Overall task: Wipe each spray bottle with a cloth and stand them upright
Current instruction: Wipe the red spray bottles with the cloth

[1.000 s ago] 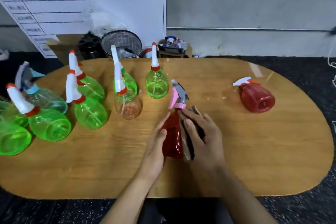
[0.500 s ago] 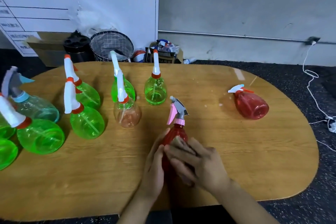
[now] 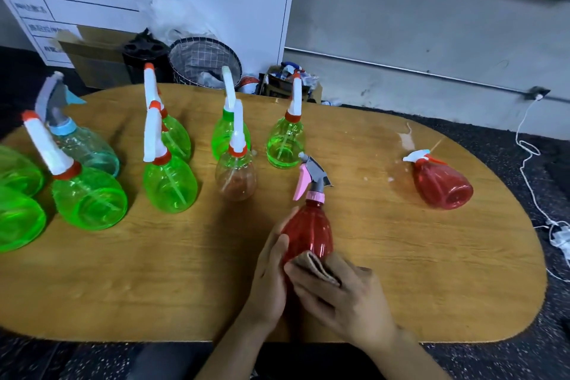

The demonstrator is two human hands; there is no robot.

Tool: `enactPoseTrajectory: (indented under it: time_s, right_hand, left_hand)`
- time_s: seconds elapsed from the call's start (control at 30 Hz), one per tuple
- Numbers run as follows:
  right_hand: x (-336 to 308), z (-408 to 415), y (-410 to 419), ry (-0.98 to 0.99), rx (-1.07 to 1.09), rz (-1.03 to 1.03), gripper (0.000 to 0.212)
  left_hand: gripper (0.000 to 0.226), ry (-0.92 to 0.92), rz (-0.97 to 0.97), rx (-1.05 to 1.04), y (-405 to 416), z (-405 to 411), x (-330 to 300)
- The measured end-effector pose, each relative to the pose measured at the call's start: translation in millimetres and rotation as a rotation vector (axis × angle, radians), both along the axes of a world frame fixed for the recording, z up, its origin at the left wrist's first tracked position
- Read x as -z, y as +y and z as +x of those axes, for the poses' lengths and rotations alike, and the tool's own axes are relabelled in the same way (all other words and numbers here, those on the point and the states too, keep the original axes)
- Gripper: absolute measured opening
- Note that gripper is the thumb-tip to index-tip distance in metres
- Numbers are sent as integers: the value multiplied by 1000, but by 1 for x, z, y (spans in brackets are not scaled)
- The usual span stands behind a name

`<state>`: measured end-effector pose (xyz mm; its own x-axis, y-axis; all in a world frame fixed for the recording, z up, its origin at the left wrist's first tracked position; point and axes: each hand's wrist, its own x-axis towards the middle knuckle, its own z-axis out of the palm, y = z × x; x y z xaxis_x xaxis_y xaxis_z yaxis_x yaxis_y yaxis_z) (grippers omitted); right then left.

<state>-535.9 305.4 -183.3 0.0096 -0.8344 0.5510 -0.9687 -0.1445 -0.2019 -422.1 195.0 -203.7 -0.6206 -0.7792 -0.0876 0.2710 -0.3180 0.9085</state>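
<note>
A red spray bottle (image 3: 310,230) with a pink and grey trigger head stands upright near the table's front middle. My left hand (image 3: 270,274) grips its left side. My right hand (image 3: 342,296) presses a folded brown cloth (image 3: 314,265) against the bottle's lower front. A second red bottle (image 3: 441,182) with a white head lies on its side at the right. Several green bottles, among them one at the left (image 3: 89,197) and one further back (image 3: 285,142), stand upright, as do a clear brownish one (image 3: 236,177) and a pale blue one (image 3: 83,148).
The oval wooden table (image 3: 401,271) has a wet smear near the lying bottle. Behind it on the floor are a wire basket (image 3: 205,63), a cardboard box (image 3: 92,62) and a box of clutter. A white cable (image 3: 530,170) runs down the right.
The cloth and my right hand have slid down from the bottle's upper body to its base. The bottle now stands more upright. My head has lifted, so the table sits lower in view.
</note>
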Motion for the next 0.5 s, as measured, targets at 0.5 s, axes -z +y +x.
enactPoseTrajectory:
  time_s: [0.5]
  right_hand:
    - [-10,-3,-10,-189,92,-47,31]
  left_hand:
    - [44,-6,48,56,-6,0,-2]
